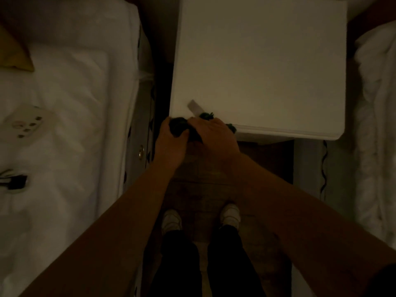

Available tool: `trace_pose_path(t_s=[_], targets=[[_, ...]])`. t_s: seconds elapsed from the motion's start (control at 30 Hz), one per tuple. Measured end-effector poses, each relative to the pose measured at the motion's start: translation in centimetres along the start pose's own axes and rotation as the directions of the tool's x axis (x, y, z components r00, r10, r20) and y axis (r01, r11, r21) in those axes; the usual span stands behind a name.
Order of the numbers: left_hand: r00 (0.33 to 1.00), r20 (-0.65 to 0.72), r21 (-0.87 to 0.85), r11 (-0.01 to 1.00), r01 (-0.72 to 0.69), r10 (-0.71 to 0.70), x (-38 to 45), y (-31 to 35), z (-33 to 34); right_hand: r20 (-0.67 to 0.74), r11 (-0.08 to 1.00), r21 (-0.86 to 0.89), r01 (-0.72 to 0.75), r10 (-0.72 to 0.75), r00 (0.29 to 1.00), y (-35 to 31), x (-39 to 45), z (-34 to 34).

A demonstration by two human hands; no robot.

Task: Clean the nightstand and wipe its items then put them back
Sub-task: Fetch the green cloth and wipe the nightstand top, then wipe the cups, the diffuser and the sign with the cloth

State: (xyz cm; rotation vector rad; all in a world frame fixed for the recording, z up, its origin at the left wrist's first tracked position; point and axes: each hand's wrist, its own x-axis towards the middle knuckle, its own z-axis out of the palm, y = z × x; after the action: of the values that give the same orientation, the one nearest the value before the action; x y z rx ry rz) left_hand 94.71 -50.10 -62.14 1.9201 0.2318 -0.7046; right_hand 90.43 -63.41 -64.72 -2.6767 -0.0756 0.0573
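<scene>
Scene: a dim room seen from above; a white square nightstand [259,67] stands between a bed with white sheets [64,125] on the left and white bedding [377,103] on the right.
Cloth: a dark green crumpled cleaning cloth [182,127] sits at the front left corner of the worktop, partly over the edge.
Left hand: the left hand [171,140] has its fingers curled round the left end of the cloth, just off the corner.
Right hand: the right hand [214,133] lies over the rest of the cloth, fingers bent down on it; green bits show past the knuckles.
Small item: a pale flat strip [195,107] lies on the worktop just beyond the hands, touching or nearly touching the cloth; what it is cannot be told.
Removed items: a beige multi-socket adapter [30,123] and a black-and-white small object [15,181] lie on the bed, well apart from the nightstand.
Progress: the worktop looks nearly cleared and wiping seems under way at the front corner; the items on the bed are probably yet to be wiped and returned.
Room: most of the worktop beyond the hands is open for sweeping; a dark narrow gap runs along its left edge, so the cloth could slip off there.
</scene>
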Motion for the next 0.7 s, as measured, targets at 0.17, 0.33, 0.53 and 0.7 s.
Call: trace_pose_path(t_s=[0.17, 0.33, 0.53, 0.7], targets=[[0.998, 0.041, -0.002, 0.999, 0.040, -0.040, -1.5, -0.8, -0.4, 0.071, 0.996, 0.017, 0.091, -0.091, 0.993, 0.5, -1.6, 0.1], [0.995, 0.100, -0.125, 0.991, 0.037, -0.025, -3.0, -1.4, -2.0, 0.273, 0.907, 0.336, -0.255, 0.166, 0.948, 1.7, -4.0, -0.2], [0.974, 0.219, -0.427, 0.903, 0.045, 0.054, -4.2, -0.8, -6.1, 0.433, 0.860, 0.438, -0.260, 0.052, 0.900, -2.1, -1.3, -1.9], [0.970, 0.216, -0.448, 0.894, -0.006, 0.115, -6.4, 0.3, -10.4, 0.566, 0.672, 0.649, -0.357, -0.113, 0.817, -7.3, 1.8, -4.4]])
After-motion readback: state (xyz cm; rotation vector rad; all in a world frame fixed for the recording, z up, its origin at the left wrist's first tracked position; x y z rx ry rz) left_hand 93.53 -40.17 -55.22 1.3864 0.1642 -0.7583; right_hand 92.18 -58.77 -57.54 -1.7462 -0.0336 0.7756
